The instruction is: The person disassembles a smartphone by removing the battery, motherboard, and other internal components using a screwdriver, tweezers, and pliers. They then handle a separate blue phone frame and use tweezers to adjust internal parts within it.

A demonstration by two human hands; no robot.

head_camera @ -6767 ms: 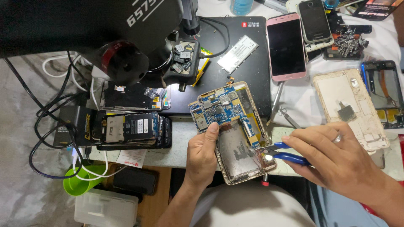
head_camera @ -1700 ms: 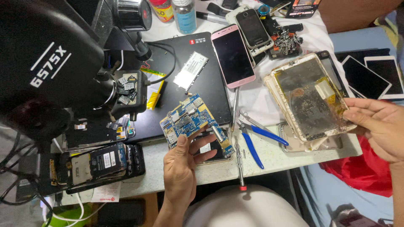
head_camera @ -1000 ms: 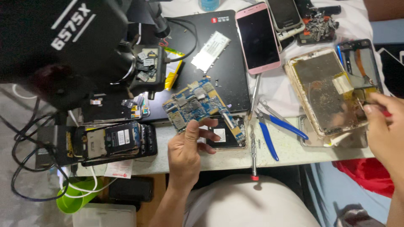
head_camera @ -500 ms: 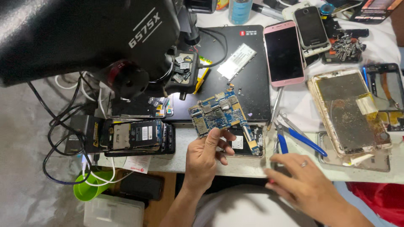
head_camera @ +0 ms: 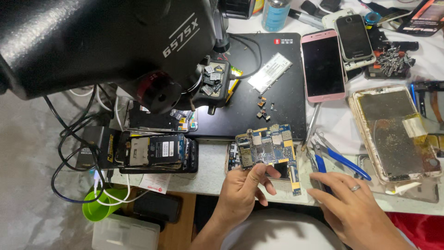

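Note:
My left hand (head_camera: 243,190) pinches the near edge of a blue circuit board (head_camera: 269,146) with metal shields, lifted slightly over a small opened phone frame (head_camera: 283,171) at the table's front edge. My right hand (head_camera: 354,210), a ring on one finger, lies flat and spread, its fingertips over the handles of blue-handled pliers (head_camera: 340,159); I cannot tell whether they touch. It holds nothing. To the right lies a large tablet back shell (head_camera: 393,134), grimy inside, with yellow tape.
A black microscope head (head_camera: 115,41) looms over the left. A black mat (head_camera: 259,88) carries small parts and a white module (head_camera: 270,72). Beyond: a pink phone (head_camera: 322,65), another phone (head_camera: 354,39), an opened phone (head_camera: 157,153), cables, a green cup (head_camera: 98,210).
The tablet shell has been lifted off the board and laid at the right. My right hand came back toward the pliers. The left hand has kept its hold on the blue board.

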